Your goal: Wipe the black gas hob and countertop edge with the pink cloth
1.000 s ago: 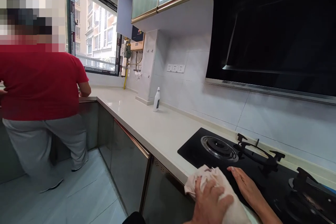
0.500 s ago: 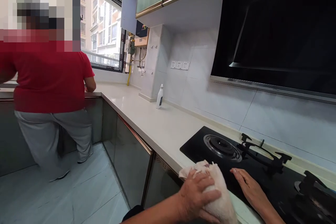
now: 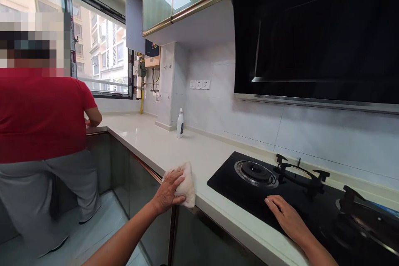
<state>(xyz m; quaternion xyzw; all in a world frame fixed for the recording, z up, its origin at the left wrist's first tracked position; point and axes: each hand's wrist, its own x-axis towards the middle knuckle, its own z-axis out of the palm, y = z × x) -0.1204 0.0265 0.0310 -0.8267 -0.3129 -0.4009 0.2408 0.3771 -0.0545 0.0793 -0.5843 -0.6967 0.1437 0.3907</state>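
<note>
A folded white cloth (image 3: 186, 185) is pressed onto the front edge of the pale stone worktop (image 3: 199, 153), gripped under the left hand (image 3: 168, 189); the right hand (image 3: 286, 218) is laid open and flat on the black gas hob (image 3: 224, 178).
</note>
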